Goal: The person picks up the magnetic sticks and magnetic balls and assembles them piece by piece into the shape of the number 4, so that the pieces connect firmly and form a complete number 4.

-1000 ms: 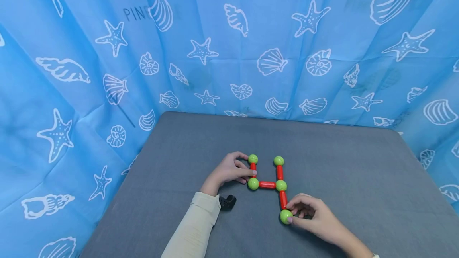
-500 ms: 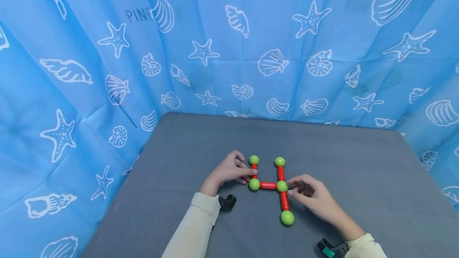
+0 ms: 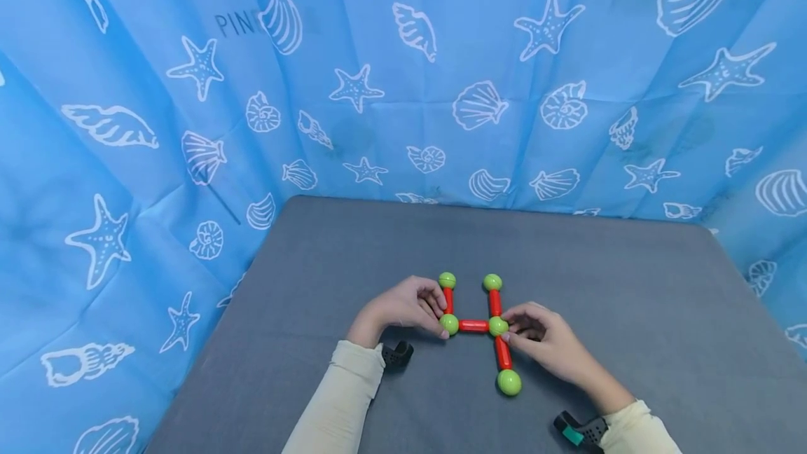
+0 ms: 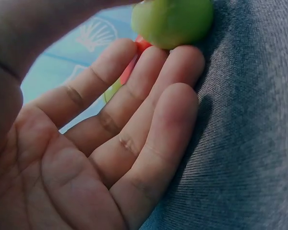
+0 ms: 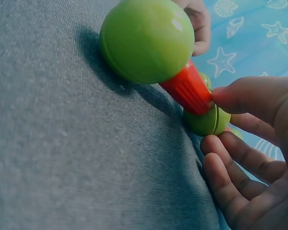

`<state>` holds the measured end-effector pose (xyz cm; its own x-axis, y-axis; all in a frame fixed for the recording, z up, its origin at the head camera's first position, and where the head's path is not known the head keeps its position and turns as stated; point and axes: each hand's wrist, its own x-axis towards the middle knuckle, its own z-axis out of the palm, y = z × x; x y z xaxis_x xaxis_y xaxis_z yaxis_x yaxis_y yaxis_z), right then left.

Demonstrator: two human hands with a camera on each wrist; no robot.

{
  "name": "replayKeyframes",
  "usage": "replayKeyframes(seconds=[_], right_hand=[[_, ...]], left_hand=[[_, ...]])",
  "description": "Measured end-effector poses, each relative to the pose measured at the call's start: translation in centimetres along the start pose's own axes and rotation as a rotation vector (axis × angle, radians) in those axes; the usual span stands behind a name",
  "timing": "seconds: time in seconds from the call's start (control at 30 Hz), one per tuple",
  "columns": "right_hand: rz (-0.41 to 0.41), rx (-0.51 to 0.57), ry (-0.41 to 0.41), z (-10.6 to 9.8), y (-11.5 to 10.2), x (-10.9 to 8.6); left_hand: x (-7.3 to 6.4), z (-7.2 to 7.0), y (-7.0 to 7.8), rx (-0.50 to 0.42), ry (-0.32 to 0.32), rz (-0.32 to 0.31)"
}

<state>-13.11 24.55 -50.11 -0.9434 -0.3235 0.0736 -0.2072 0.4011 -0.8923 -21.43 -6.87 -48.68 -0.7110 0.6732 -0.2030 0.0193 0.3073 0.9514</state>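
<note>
Green balls and red rods are joined into a figure like a 4, lying flat on the table. My left hand (image 3: 406, 308) pinches the left corner ball (image 3: 449, 325) between thumb and fingers; the left wrist view shows that green ball (image 4: 175, 24) by the fingertips. On the junction ball (image 3: 498, 326), where three rods meet, my right hand (image 3: 550, 343) has its thumb and fingertips. A red rod (image 3: 474, 326) links these two balls. Another red rod (image 5: 187, 88) runs from the junction to the near ball (image 3: 509, 382). Two more balls, far left (image 3: 447, 279) and far right (image 3: 492, 282), top the upright rods.
The grey cloth-covered table (image 3: 630, 286) extends around the figure. A blue curtain (image 3: 403, 125) with white shells and starfish hangs behind and at the sides. Black wrist devices (image 3: 398, 354) sit at both cuffs.
My right hand has moved from the near ball up to the junction ball. The left hand has shifted from the left upright rod down onto the left corner ball.
</note>
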Motion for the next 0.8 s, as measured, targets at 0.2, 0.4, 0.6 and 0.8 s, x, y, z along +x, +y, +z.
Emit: replayKeyframes(seconds=[0.2,0.4,0.6,0.8], right_hand=[[-0.021,-0.002,0.013,0.2,0.3,0.9],[-0.066,-0.015,0.026,0.1,0.7,2.6],[-0.037,-0.021,0.022,-0.2,1.1,4.9],[-0.004,-0.044,0.016,-0.4,1.1,6.1]], left_hand=[[0.0,0.0,-0.3,0.063,0.089,0.043],[0.4,0.2,-0.9,0.15,0.238,0.073],[0.9,0.4,-1.5,0.151,0.361,0.083],[1.2,0.5,-1.7,0.156,0.421,0.068]])
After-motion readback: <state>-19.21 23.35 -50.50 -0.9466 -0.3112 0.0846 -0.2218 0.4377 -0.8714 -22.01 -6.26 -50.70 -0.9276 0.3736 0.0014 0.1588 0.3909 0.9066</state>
